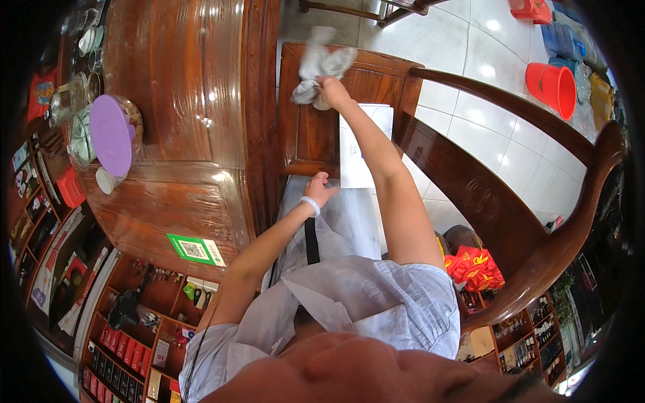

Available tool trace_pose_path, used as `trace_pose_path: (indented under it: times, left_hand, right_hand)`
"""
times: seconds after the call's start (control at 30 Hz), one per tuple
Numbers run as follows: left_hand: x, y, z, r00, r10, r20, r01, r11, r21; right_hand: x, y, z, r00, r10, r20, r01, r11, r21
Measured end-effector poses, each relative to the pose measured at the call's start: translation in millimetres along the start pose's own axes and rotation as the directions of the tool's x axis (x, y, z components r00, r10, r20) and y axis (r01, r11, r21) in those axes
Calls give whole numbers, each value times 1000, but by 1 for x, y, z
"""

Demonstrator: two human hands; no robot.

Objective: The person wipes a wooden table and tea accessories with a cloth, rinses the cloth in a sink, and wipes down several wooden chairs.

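Note:
My right hand is stretched out over the wooden bench seat, closed on a bunched white-grey cloth whose upper part is blurred. Beneath my right forearm, a flat white box or booklet with small print lies partly on the seat, one end reaching my lap. My left hand, with a pale bangle at the wrist, is held over my lap near the box's lower left corner. Its fingers are partly curled and nothing shows in them.
A wooden table on the left holds a purple-lidded container, glassware and a printed code card. The bench's backrest curves along the right. Red buckets stand on the tiled floor, upper right.

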State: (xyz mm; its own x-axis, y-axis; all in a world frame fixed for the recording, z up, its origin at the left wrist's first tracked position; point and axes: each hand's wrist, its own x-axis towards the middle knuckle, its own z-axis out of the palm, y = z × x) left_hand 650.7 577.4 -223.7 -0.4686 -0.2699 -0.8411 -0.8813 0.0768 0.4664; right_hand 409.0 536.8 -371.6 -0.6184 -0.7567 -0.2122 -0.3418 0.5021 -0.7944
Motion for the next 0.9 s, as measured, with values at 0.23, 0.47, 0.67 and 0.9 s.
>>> trace_pose_path:
  times: [0.23, 0.47, 0.67, 0.9]
  left_hand:
    - [-36, -41, -3, 999, 40, 12, -33, 921, -389]
    - [-110, -54, -30, 999, 41, -7, -36, 761, -648]
    - [-146, -80, -17, 984, 94, -149, -169, 737, -654]
    - [-182, -91, 8, 980, 195, -23, -181, 851, -493]
  right_hand:
    - [-38, -42, 32, 954, 287, -86, -218, 862, 457]
    - [-287, -72, 159, 868, 80, 490, -151, 983, 106]
    - [-293, -185, -22, 947, 313, -64, -247, 843, 478]
    - [-413, -341, -299, 631, -507, -588, 439, 858, -269]
